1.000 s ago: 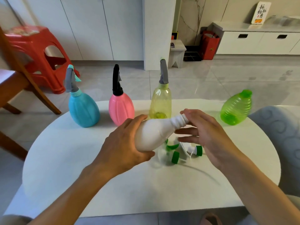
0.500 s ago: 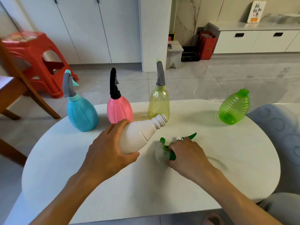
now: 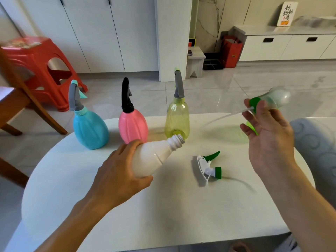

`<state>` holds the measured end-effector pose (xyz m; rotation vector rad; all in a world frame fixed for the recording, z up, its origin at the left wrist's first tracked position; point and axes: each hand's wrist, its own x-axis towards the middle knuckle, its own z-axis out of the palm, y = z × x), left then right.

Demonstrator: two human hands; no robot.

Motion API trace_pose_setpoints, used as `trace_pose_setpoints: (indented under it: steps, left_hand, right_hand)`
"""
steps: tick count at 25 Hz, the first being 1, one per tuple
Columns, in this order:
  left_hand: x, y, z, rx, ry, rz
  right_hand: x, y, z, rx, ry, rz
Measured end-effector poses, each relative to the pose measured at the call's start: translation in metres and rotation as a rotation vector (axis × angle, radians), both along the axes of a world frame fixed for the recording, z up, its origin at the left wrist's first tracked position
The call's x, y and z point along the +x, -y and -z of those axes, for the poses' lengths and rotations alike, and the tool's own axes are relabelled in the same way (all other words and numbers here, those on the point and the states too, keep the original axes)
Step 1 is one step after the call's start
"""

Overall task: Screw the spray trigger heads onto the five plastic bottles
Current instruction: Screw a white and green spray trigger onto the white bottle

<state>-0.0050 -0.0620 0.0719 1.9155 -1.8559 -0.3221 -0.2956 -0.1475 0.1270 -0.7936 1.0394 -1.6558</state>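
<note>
My left hand (image 3: 118, 171) grips the white bottle (image 3: 154, 155) by its body, tilted over the table with its bare threaded neck pointing up and right. My right hand (image 3: 269, 142) is raised at the right and pinches a clear spray trigger head (image 3: 269, 99) with a green collar; its thin dip tube points left. A second white and green trigger head (image 3: 209, 166) lies on the white table (image 3: 163, 215) between my hands. The blue bottle (image 3: 89, 130), pink bottle (image 3: 132, 126) and yellow bottle (image 3: 177, 119) stand in a row at the back, each with a head on. My right hand hides the green bottle.
A red stool (image 3: 41, 70) and a wooden chair (image 3: 21, 106) stand to the left beyond the table. A grey cushioned seat (image 3: 316, 142) touches the table's right edge. White cabinets line the far wall.
My right hand picked the clear trigger head up from the table and lifted it up and to the right. The white bottle stays in my left hand, lowered slightly.
</note>
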Motion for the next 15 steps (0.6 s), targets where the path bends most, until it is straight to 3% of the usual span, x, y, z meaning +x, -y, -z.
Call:
trace_pose_setpoints:
  steps: [7,15]
  left_hand:
    - [-0.004,0.001,0.001,-0.008,-0.017,0.005]
    - [-0.005,-0.002,-0.003,-0.061,-0.101,0.057]
  right_hand:
    - [0.009,-0.003,0.0,0.046,0.067,-0.027]
    - [0.045,-0.015,0.023,0.105,0.054,-0.219]
